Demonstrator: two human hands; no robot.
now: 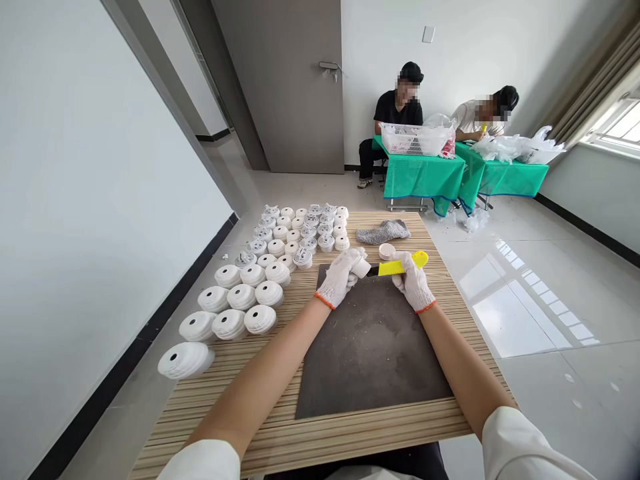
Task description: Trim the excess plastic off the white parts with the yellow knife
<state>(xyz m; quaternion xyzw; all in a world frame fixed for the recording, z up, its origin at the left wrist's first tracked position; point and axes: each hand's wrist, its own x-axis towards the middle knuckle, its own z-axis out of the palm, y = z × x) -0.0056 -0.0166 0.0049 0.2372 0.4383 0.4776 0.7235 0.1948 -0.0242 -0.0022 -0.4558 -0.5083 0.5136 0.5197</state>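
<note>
My left hand point(341, 277), in a white knit glove with an orange cuff, is closed around a small white round plastic part point(361, 268). In my gloved right hand point(413, 283) is a yellow utility knife point(400, 265). The knife points left, its dark blade end close to the white part; whether the two touch I cannot tell. Both hands are over the far end of a dark grey mat point(374, 340). Just beyond the knife lies a white round ring-like piece point(387, 251) on the table.
Rows of stacked white round parts point(242, 297) fill the table's left side, the nearest at its left edge. A grey cloth point(383, 231) lies at the far edge. Two people sit at green-covered tables point(423, 177) with a white basket point(414, 139) and plastic bags.
</note>
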